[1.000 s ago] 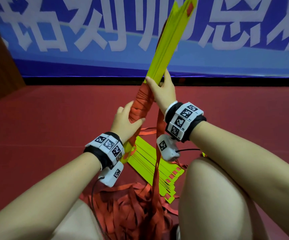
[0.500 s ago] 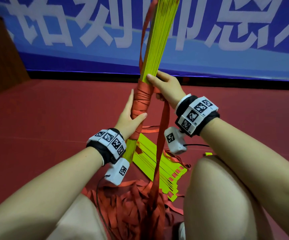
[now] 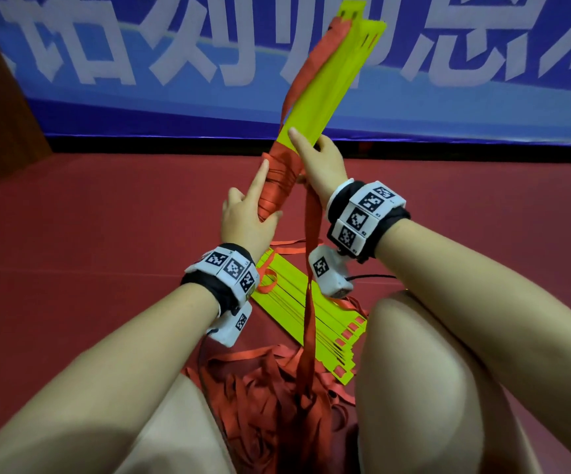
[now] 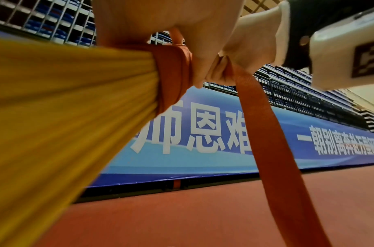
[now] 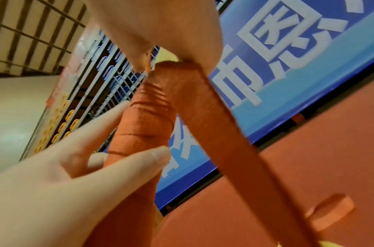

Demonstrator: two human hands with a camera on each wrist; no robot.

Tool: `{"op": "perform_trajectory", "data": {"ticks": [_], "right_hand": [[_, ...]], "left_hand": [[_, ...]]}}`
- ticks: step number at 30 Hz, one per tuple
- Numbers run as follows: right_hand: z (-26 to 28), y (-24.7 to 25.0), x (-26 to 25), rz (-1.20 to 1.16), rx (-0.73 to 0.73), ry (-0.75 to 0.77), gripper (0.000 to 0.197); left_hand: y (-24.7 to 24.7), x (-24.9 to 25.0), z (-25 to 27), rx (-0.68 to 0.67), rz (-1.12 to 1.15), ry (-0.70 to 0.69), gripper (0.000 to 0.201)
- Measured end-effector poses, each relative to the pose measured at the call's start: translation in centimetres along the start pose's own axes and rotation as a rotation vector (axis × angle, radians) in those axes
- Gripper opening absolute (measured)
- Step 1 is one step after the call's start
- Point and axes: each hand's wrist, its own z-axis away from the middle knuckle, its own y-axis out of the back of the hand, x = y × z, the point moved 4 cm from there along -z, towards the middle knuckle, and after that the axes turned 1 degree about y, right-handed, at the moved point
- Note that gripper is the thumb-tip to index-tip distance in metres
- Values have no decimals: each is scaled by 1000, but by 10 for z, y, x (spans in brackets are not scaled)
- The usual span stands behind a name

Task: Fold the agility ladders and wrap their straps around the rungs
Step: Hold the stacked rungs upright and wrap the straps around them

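**Rung bundle held aloft, strap half wound**

Above the red floor [image 3: 72, 234], between the person's raised hands, a bundle of yellow rungs [image 3: 321, 87] stands tilted, its long axis running from low near the left hand up and to the right, top end pointing at the blue banner [image 3: 482, 46]. Red strap windings [image 3: 279, 179] bind the bundle's lower middle. The left hand [image 3: 246, 217] holds the wrapped part from the left, thumb pressed across the front, index finger stretched straight up along the windings. The right hand [image 3: 321, 159] grips the bundle just above the windings, fingers curled round the yellow rungs; the left wrist view shows its lower fingers also pinching the loose strap [image 4: 266, 133]. That strap hangs from the right hand down to a heap of red straps [image 3: 277, 388] between the knees. A second yellow rung stack [image 3: 311, 313] lies flat on the floor, below the hands, its long axis running toward the right knee.
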Motion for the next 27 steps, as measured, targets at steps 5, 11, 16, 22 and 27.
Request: {"op": "perform_trajectory", "data": {"ticks": [5, 11, 16, 22, 27], "right_hand": [[-9, 3, 20, -148, 150, -83, 6], [-9, 9, 17, -259, 35, -70, 10], [-4, 6, 13, -222, -158, -7, 23], [0, 15, 4, -177, -204, -26, 23], [0, 17, 7, 127, -169, -15, 32]], "left_hand": [[0, -2, 0, -80, 118, -13, 80], [-18, -18, -2, -342, 673, 281, 100], [-32, -15, 5, -563, 728, 232, 80], [-38, -10, 6, -465, 737, 222, 79], [-35, -11, 2, -325, 580, 238, 78]]}}
